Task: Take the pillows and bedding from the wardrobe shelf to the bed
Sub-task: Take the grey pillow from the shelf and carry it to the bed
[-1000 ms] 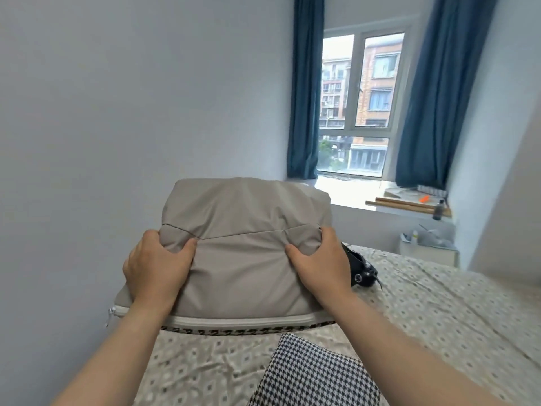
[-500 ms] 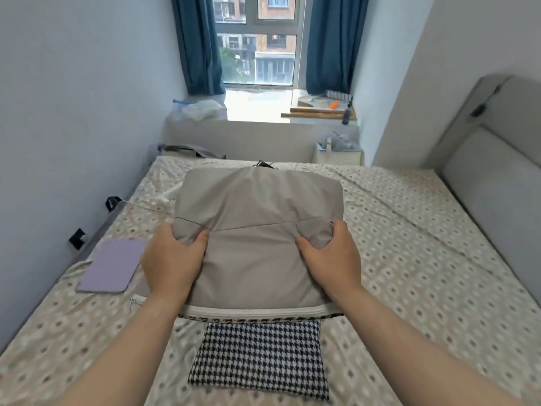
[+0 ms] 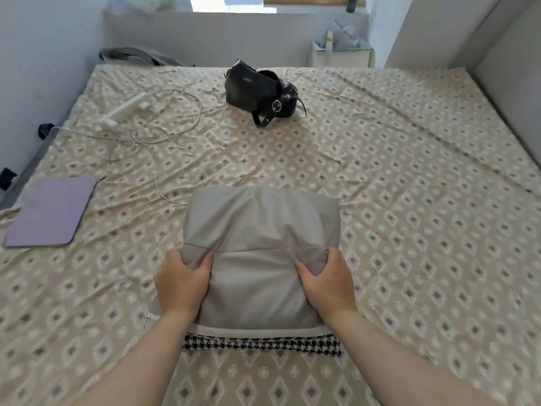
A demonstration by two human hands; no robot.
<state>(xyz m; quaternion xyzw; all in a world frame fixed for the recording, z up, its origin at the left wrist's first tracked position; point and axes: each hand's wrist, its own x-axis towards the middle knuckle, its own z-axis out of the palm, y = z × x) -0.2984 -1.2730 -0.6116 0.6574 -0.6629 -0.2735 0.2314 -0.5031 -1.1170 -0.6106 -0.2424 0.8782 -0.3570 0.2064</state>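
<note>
A folded grey bedding bundle (image 3: 260,230) with a white zipped edge is held low over the bed (image 3: 409,230), which has a beige diamond-patterned sheet. My left hand (image 3: 183,284) grips the bundle's left side and my right hand (image 3: 326,281) grips its right side, thumbs pressed into the top fabric. A black-and-white houndstooth pillow (image 3: 263,344) lies on the sheet under the bundle's near edge, mostly hidden. Whether the bundle touches the sheet I cannot tell.
A black handbag (image 3: 260,93) lies at the bed's far middle. White cables and a charger (image 3: 140,112) sprawl at the far left. A purple tablet case (image 3: 51,210) rests at the left edge. The grey headboard (image 3: 509,83) runs along the right.
My view has tipped down from the window to the bed. Both hands have lowered the grey bundle toward the sheet, over the houndstooth pillow, keeping the same grip.
</note>
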